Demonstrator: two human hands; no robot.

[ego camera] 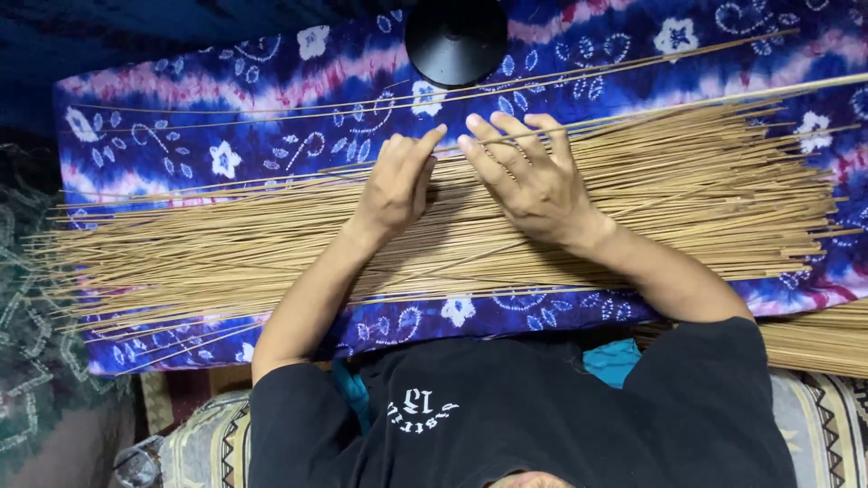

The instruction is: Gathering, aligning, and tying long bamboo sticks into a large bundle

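A wide layer of thin tan sticks [687,194] lies spread across a blue and purple tie-dye cloth [226,117] with white flower prints. My left hand [393,185] rests on the sticks near the middle, its fingers bunched and pinching one thin stick [353,164] at the pile's far edge. Just to its right, my right hand [529,176] lies flat on the pile with its fingers spread, holding nothing. The two hands are almost touching. A few single sticks [271,113] lie apart on the cloth beyond the pile.
A round black object [455,41] sits on the cloth's far edge, above my hands. A second bundle of sticks [814,339] lies at the lower right. Patterned fabric [818,425] lies near my black shirt, and dark patterned cloth [27,298] is at the left.
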